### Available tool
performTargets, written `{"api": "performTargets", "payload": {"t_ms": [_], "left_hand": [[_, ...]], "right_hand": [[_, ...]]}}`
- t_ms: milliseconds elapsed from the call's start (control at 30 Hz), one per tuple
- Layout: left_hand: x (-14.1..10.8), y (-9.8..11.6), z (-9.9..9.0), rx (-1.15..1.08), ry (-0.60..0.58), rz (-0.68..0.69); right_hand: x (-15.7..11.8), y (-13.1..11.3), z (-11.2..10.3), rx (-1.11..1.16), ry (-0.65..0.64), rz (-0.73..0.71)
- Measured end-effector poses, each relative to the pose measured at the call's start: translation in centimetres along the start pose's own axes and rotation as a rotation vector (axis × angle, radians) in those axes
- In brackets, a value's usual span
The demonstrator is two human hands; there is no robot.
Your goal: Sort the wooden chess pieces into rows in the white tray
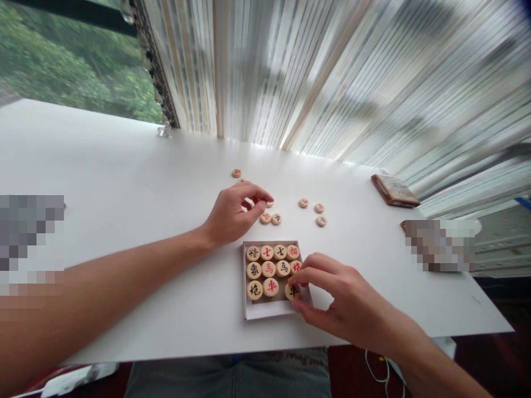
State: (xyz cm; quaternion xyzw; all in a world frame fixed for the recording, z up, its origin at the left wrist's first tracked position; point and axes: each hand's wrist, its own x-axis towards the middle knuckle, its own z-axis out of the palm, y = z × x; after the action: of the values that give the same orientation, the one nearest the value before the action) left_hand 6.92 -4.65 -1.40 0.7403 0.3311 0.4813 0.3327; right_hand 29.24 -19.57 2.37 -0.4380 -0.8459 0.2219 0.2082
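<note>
A shallow white box (271,311) near the table's front edge holds wooden xiangqi pieces in rows, with red or black characters. My right hand (346,296) reaches in from the right, thumb and forefinger closed on a black-marked xiangqi piece (293,291) in the front row. A gap shows between that piece and the red-marked piece (271,287) to its left. Beyond the box, my left hand (232,215) pinches another xiangqi piece (270,203) just above or on the table. Two loose pieces (271,218) lie side by side below its fingertips.
Three loose pieces (318,208) lie right of centre on the white table (136,188). Another piece (236,173) lies behind my left hand, with one partly hidden beside it. A brown box (396,190) sits at the back right, before a string curtain (265,72).
</note>
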Motion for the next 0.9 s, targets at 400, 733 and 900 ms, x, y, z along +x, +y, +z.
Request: {"api": "performTargets", "payload": {"t_ms": [400,733,900], "left_hand": [[0.0,0.2,0.1,-0.005,-0.008,0.002],[0.1,0.2,0.0,-0.007,-0.004,-0.010],[0.0,0.3,0.0,-0.007,0.010,-0.015]], "right_hand": [[-0.1,0.6,0.5,-0.069,-0.057,-0.063],[0.3,0.6,0.7,-0.085,-0.019,-0.106],[0.5,0.7,1.0,-0.094,-0.015,-0.102]]}}
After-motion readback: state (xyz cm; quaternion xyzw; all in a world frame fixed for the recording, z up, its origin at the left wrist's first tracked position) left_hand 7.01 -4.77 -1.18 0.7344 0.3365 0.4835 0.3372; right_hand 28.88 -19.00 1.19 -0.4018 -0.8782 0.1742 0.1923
